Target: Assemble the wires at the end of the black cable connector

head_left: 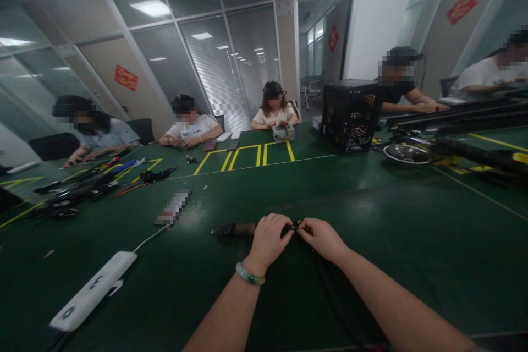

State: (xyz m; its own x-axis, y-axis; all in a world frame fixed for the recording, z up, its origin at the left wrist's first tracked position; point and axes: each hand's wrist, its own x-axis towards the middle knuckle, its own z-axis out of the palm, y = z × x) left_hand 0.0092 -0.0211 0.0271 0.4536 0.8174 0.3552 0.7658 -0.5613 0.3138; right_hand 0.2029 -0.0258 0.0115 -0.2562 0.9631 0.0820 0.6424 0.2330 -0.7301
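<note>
A dark cylindrical tool with a brownish band and a narrow tip lies on its side on the green table, tip to the left. My left hand, with a jade-coloured bangle on its wrist, is closed over the tool's right end. Close against its fingertips, my right hand is pinched at a small dark part with a shiny spot; the fingers hide most of it. A black cable runs from below my right hand toward the near table edge. Whether it joins the tool is hidden.
A white power bank-like box with a cord to a phone-like device lies left. Cables and black parts sit farther left. A black computer case and metal frame parts stand right. Several people sit across the table.
</note>
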